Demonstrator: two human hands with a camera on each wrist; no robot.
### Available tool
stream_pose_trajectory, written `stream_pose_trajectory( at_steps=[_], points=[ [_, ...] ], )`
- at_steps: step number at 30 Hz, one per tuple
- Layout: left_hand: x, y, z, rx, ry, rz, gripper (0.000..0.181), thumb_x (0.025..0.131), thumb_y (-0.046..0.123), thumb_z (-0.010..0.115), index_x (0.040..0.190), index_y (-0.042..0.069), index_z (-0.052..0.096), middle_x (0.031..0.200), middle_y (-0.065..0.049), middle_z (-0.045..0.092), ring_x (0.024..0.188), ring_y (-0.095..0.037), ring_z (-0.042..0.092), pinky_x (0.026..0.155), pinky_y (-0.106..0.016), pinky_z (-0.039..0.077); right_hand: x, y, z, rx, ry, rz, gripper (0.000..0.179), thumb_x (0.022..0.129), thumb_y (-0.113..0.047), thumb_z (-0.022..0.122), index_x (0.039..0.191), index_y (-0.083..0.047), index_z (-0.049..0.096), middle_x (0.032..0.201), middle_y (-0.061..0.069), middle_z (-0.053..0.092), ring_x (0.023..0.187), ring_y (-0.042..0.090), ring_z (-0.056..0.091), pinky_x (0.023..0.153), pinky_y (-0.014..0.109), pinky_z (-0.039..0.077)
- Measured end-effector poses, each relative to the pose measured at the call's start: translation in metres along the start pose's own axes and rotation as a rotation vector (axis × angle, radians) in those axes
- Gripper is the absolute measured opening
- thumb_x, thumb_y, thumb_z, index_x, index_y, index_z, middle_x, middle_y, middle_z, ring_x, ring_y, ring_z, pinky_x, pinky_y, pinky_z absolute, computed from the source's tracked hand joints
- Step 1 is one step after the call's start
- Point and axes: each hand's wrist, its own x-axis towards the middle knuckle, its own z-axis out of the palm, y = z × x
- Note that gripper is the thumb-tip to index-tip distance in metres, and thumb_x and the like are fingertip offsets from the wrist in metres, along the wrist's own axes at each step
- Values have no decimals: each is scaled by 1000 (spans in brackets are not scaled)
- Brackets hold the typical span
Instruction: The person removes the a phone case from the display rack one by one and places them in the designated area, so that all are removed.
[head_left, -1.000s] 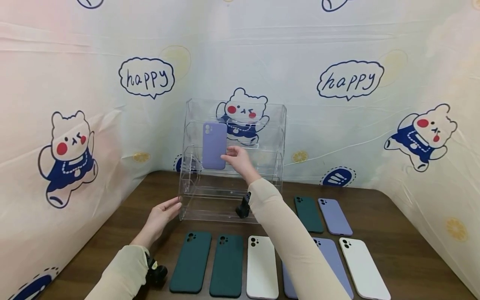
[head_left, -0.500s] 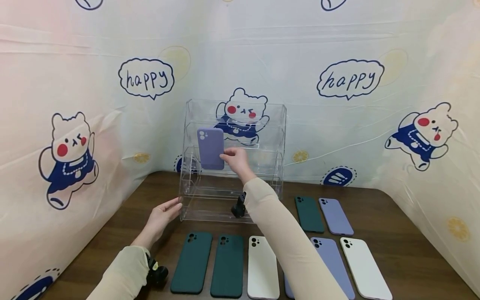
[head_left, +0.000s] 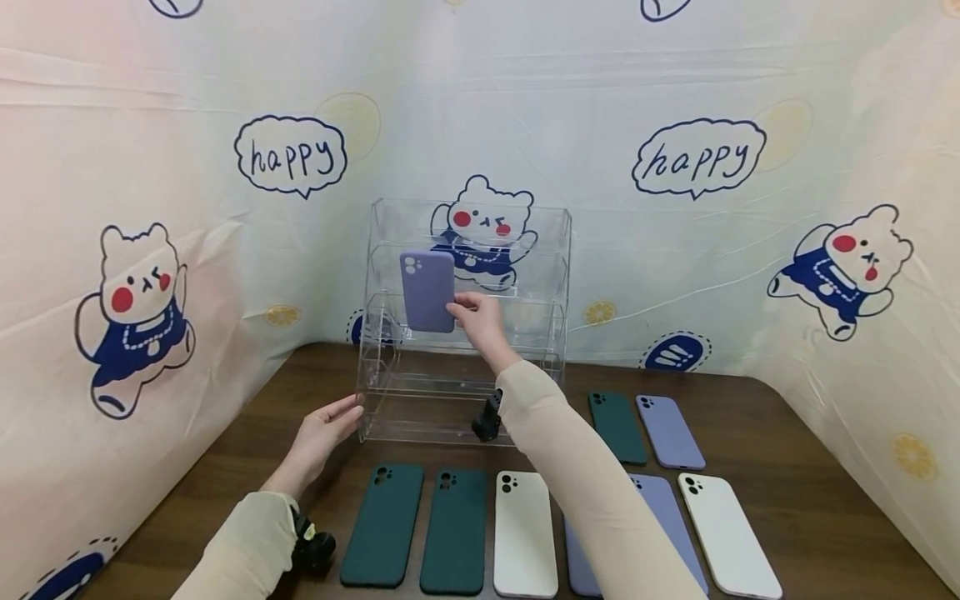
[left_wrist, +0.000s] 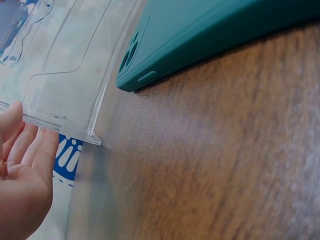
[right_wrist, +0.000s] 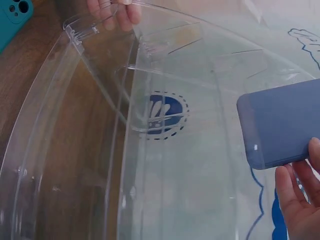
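In the head view a lavender phone case (head_left: 429, 292) stands nearly upright in the air before the upper tiers of a clear tiered acrylic rack (head_left: 461, 387). My right hand (head_left: 482, 323) pinches the case by its lower right edge. The right wrist view shows the case (right_wrist: 280, 125) apart from the clear tier walls, thumb on one face and fingers behind. At the rack's lower left front corner, my left hand (head_left: 321, 433) holds the side edge. In the left wrist view that hand (left_wrist: 25, 180) has its thumb and fingers on either side of the clear edge.
Two green cases (head_left: 381, 525), a white case (head_left: 525, 533), lavender cases (head_left: 671, 525) and another white case (head_left: 729, 533) lie in a front row on the wooden table (head_left: 817, 500). Behind them lie a green case (head_left: 617, 427) and a lavender case (head_left: 670, 432). My right forearm hides part of the row.
The lavender case dipped and shifted left, then came slightly back up and right with my right hand. My left hand has stayed at the rack's corner.
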Motion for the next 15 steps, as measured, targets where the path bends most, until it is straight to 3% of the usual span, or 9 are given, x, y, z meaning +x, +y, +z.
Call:
stream_pose_trajectory(
  at_steps=[15],
  points=[
    [2, -4, -3, -2, -10, 2, 57, 95, 25, 52, 140, -3, 32, 143, -18, 32, 124, -29, 38, 97, -34, 37, -25, -24, -42, 131, -77, 13, 28, 89, -13, 62, 112, 3, 62, 104, 15, 61, 90, 25, 63, 79, 41, 53]
  ],
)
